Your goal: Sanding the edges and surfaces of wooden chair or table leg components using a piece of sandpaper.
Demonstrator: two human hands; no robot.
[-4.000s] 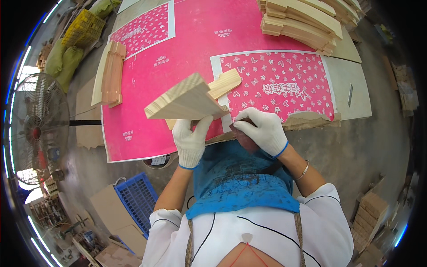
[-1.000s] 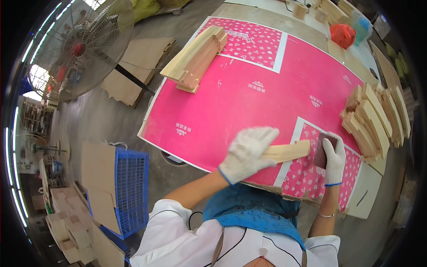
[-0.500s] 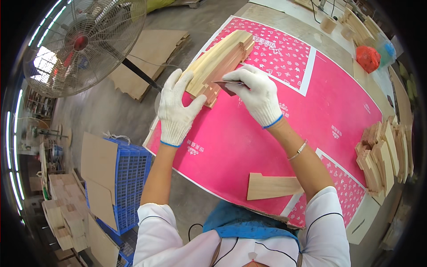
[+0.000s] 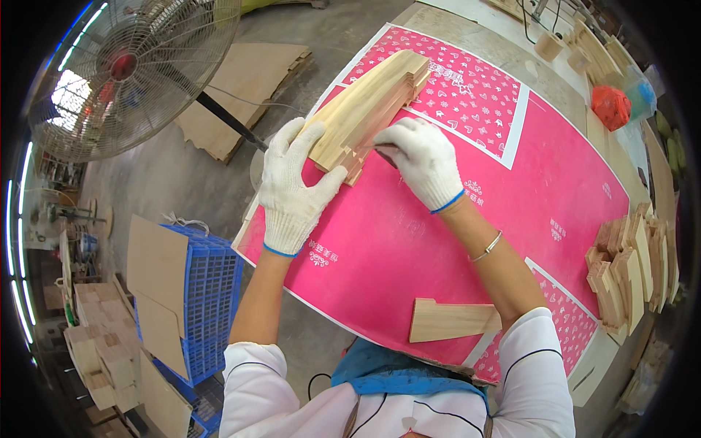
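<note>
A stack of pale wooden boards (image 4: 361,117) lies slantwise on the pink printed sheet (image 4: 365,241) covering the table. White knitted gloves cover both hands. My left hand (image 4: 292,190) braces the near end of the stack, fingers along its left side and thumb against the end, with a wide gap between them. Over the right side of that same end, my right hand (image 4: 427,164) is closed in a pinch on a thin, dark reddish-brown piece of sandpaper (image 4: 388,152), mostly hidden by the fingers.
One loose wooden piece (image 4: 453,321) lies by the near table edge, under my right forearm. Stacked wooden pieces (image 4: 621,270) stand at the right. Beyond them sits a red plastic bag (image 4: 610,107). A large fan (image 4: 124,69) and a blue crate (image 4: 212,303) are on the left.
My right hand has shifted slightly and turned, so less of the sandpaper shows. The left hand keeps its place at the stack's end. The whole view has moved a little.
</note>
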